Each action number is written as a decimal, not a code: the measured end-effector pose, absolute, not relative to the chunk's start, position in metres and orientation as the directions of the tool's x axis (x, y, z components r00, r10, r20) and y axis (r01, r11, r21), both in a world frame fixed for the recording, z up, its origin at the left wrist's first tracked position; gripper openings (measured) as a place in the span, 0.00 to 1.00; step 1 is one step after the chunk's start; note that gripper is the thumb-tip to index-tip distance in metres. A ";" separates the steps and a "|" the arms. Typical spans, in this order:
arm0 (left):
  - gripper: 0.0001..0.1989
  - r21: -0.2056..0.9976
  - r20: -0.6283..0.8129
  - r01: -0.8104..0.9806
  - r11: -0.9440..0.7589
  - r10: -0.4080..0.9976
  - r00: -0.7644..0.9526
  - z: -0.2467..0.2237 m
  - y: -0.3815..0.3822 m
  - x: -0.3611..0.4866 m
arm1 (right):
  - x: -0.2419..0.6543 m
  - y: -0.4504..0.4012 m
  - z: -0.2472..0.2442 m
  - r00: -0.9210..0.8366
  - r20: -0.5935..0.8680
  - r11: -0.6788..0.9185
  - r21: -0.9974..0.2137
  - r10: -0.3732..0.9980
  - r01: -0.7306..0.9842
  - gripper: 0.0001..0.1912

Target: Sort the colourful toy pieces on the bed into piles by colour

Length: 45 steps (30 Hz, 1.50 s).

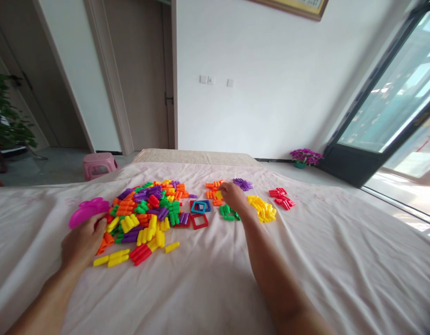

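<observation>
My left hand (82, 239) rests at the left side of a mixed pile of plastic building pieces (143, 207) in yellow, red, green, orange and purple. Its thumb and fingers are pinched together by the pile's edge; what they hold, if anything, is hidden. Stretched farther forward, my right hand (233, 196) is closed at the fingertips, with a yellow building piece (219, 195) showing there. Small groups surround it: orange pieces (212, 186), purple pieces (243, 184), green pieces (228, 217) and yellow pieces (261, 209). Red pieces (282, 199) lie farther right.
Red and blue square frames (200, 221) lie between the pile and the groups. A magenta plastic dish (82, 213) sits beyond my left hand. Pale cloth (201, 284) with folds covers the surface. A pink stool (100, 165) stands on the floor at left.
</observation>
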<state>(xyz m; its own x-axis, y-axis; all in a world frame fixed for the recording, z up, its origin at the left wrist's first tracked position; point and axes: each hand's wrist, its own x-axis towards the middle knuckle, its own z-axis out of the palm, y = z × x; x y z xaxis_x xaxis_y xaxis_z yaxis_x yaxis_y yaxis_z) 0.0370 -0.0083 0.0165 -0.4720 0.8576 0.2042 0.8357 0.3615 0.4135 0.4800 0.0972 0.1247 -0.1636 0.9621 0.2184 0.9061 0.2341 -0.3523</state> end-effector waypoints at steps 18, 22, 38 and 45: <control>0.27 0.403 0.227 0.848 0.344 0.860 -0.457 0.020 -0.010 0.040 | 0.519 0.090 0.142 -0.159 0.186 0.209 -0.289 0.970 0.934 0.15; 0.28 0.393 0.232 0.846 0.361 0.851 -0.470 0.022 -0.010 0.043 | 0.450 0.074 0.121 -0.552 0.196 0.586 -0.297 0.810 0.754 0.14; 0.28 0.377 0.233 0.843 0.385 0.841 -0.489 0.022 -0.010 0.044 | 0.348 0.048 0.034 -0.782 0.382 0.854 -0.041 0.492 0.518 0.11; 0.29 0.385 0.191 0.838 0.386 0.855 -0.482 0.022 -0.010 0.041 | 0.361 0.046 0.049 -0.712 0.424 0.820 -0.164 0.560 0.548 0.09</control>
<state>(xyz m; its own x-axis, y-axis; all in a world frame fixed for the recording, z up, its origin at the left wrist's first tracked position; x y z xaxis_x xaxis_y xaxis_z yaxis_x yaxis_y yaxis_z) 0.0414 -0.0099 0.0218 -0.4816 0.8554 0.1907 0.8384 0.3863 0.3845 0.3606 0.0458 0.0494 -0.7122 0.5599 0.4235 0.5477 0.8205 -0.1636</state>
